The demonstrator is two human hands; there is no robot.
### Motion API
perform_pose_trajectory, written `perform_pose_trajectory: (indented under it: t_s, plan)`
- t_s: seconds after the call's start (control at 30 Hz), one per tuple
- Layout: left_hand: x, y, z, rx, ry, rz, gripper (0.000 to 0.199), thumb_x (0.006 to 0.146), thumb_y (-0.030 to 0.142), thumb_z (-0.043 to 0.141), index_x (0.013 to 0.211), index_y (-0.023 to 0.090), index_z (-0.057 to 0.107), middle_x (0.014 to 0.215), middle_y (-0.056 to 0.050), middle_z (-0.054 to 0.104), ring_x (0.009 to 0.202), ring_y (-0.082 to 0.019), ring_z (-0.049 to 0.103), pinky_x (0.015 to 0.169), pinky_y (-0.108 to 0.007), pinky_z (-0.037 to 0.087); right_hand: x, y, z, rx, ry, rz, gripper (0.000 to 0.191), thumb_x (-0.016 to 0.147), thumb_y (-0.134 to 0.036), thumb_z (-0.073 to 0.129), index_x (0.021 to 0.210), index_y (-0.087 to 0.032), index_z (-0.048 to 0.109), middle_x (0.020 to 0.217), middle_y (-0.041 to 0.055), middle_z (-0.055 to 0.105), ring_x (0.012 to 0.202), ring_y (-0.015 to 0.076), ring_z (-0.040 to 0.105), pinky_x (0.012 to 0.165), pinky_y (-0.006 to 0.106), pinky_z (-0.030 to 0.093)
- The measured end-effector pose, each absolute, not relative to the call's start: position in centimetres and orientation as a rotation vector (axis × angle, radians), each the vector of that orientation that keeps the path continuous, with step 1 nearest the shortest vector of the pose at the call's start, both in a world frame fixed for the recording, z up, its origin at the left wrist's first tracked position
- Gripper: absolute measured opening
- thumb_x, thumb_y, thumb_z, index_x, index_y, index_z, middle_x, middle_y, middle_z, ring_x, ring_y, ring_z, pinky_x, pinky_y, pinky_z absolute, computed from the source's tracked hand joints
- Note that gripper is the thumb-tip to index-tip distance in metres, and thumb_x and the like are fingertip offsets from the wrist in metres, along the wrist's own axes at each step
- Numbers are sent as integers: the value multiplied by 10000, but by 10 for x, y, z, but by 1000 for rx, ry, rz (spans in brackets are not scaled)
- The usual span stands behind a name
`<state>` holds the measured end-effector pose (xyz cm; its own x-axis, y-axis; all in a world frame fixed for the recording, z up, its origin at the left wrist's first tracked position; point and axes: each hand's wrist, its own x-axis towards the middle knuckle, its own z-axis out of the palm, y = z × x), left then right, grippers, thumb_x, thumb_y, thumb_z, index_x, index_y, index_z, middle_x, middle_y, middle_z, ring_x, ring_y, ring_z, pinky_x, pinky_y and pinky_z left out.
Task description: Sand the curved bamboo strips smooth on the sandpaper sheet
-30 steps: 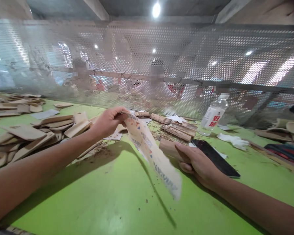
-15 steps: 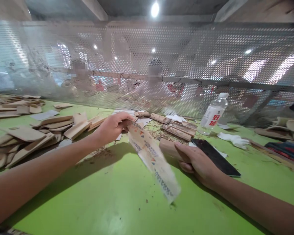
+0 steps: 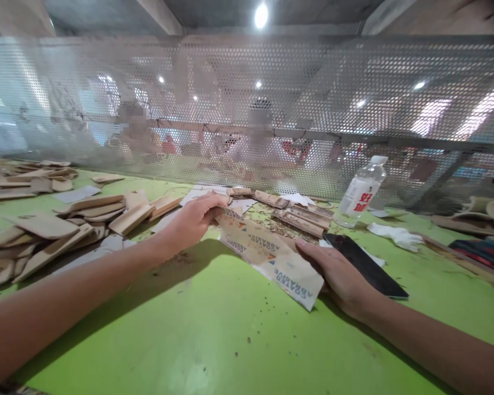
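Between the bare left hand [image 3: 200, 216] and the bare right hand [image 3: 333, 269], as the head view has it, slants a limp cream paper strip printed with blue "COATED ABRASIVE" lettering [image 3: 267, 255]. The left hand is closed on the strip's far end, fingertips pinching it, though the undersides of those fingers are out of sight. Right of that, the strip's lower end overlaps the right hand's fingers; whether it touches them I cannot tell. The right hand is curled round a brown curved piece, apparently bamboo [image 3: 288, 240] — only a sliver of its top edge shows above the paper. Just beyond the right hand, a flat black phone-like slab [image 3: 364, 266] is partly covered by the wrist. Left of the left hand, the forearm cuts across a heap of pale curved bamboo-like pieces [image 3: 45, 225]. Far past both hands, people [image 3: 261, 126] are blurred behind a grey perforated screen [image 3: 230, 71].

Half a second ago the strip hung down short of the right hand, leaving the brown piece in plain view; now its loose end has swung up and rightward across that piece — both hands have hardly moved.
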<state>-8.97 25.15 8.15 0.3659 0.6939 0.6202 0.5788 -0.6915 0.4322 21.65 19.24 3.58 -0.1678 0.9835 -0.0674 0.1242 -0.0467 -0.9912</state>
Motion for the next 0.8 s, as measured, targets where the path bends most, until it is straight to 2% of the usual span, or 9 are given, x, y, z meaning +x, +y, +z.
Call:
perform_pose_trajectory:
  t_s: [0.07,0.17,0.37,0.57,0.8]
  plan:
    - [-90,252,81,2485,1170,1279,201,983,232,482,1015,191,676,988,-56,708,891,-214,661,792,-306,526,216,192,36,-1251,-1286,1413,491,825,-642,699,689,-210,511,515,-82,348,410,70,275,412,223,157]
    - [-89,251,81,2508,1145,1284,202,990,234,478,1001,191,676,955,-47,708,834,-201,662,729,-284,526,216,192,38,-1246,-1231,1443,505,806,-623,738,690,-205,479,511,-104,300,415,51,236,429,214,128]
    - [-89,250,81,2534,1119,1326,202,990,206,479,1016,194,679,1006,-54,707,911,-216,660,807,-316,520,214,192,39,-1239,-1214,1442,546,792,-622,750,658,-213,415,519,-103,289,415,47,239,433,220,106]
    - [-90,257,73,2543,1020,1258,199,930,145,527,966,219,709,1030,-56,719,961,-210,655,828,-312,523,217,192,35,-1228,-1254,1439,523,845,-608,714,655,-204,443,499,-91,343,423,53,252,436,226,127]
    - [-88,250,82,2296,1037,1273,159,954,207,515,972,195,672,940,-51,713,871,-211,686,782,-329,567,216,192,37,-1231,-1223,1433,531,800,-619,746,667,-213,430,530,-97,306,415,51,240,434,228,106]
